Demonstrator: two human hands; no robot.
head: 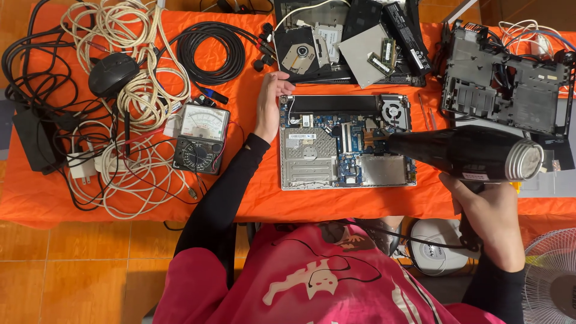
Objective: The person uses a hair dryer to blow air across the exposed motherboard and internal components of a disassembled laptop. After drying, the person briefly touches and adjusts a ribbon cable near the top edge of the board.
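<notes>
An opened laptop (312, 162) lies on the orange cloth with its circuit board and fan exposed. My left hand (271, 102) rests on the laptop's far left corner, fingers curled over its edge. In my right hand (483, 207) is the handle of a black hair dryer (462, 153), whose nozzle points left over the board near the copper heat pipe. The dryer's silver rear end faces right.
Coiled white and black cables (138, 78), a black mouse (113, 73) and an analog multimeter (202, 138) lie at the left. Loose laptop parts (354, 42) sit at the back, a stripped laptop chassis (507, 84) at the right. A fan (549, 276) stands on the floor.
</notes>
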